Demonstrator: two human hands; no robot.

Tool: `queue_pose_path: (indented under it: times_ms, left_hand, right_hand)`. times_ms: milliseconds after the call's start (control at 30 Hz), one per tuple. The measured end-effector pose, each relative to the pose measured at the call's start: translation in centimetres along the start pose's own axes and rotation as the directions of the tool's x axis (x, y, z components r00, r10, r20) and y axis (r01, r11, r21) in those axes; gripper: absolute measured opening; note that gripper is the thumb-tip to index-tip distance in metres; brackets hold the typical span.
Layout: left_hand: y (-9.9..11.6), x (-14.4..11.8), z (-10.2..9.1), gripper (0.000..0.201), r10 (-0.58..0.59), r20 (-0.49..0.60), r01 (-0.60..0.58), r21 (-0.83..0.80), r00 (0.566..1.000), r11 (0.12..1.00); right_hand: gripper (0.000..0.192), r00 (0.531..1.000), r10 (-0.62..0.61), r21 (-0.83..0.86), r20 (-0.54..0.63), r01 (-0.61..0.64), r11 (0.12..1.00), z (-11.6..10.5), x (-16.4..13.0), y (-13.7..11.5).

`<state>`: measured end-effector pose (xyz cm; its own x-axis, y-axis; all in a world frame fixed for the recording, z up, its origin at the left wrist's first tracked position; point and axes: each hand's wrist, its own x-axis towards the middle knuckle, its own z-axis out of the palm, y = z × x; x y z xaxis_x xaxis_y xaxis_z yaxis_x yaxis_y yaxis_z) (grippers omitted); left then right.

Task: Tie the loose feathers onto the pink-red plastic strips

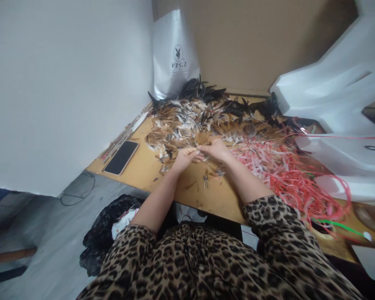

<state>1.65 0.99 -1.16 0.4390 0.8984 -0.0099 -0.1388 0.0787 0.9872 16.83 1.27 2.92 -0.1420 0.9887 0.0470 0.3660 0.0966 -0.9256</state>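
Note:
Both of my hands meet over the near side of a big spread of brown, white and black feathers point(178, 121) on the wooden table. My left hand point(187, 158) is closed, its fingertips pinched at the base of a small fan of brown feathers point(203, 137). Against it, my right hand point(218, 149) is also closed, thumb and finger pinching the same base. The quill ends are hidden by my fingertips. A few loose feather bits point(206, 179) lie on the wood just below my hands.
Pink and red plastic strands point(287, 175) heap up to the right, beside white machine bodies point(340, 75). A phone point(121, 157) lies at the left of the tabletop point(150, 173). Behind stands a white bag point(175, 54); a black plastic bag point(103, 229) is on the floor.

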Motion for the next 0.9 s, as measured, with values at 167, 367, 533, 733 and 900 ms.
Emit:
queue_pose_path:
  times_ms: [167,367,533,733,900]
  left_hand:
    - [-0.32,0.03,0.03,0.021,0.032,-0.087,-0.023,0.096,0.996,0.995]
    - [-0.45,0.13,-0.13,0.018,0.001,-0.09,0.005,0.074,0.996,0.997]
    - [-0.04,0.15,-0.4,0.023,-0.049,-0.157,0.043,-0.042,0.986,0.998]
    - [0.27,0.26,-0.61,0.025,-0.082,-0.214,0.04,-0.193,0.973,0.98]
    - [-0.14,0.58,-0.67,0.025,-0.061,-0.264,0.013,-0.18,0.963,0.984]
  right_hand:
    - [0.026,0.998,-0.059,-0.088,0.005,0.059,0.994,0.11,0.0,-0.08]
    - [0.027,0.998,-0.052,-0.173,-0.042,0.044,0.984,0.35,0.13,0.2]
    - [0.032,1.0,0.008,0.053,-0.004,-0.008,0.999,0.25,0.23,-0.09]
    - [0.032,1.0,-0.005,-0.018,0.007,0.005,1.0,0.1,0.12,-0.13]
    - [0.027,0.999,-0.047,-0.208,0.013,0.048,0.977,0.9,-0.27,-0.28]
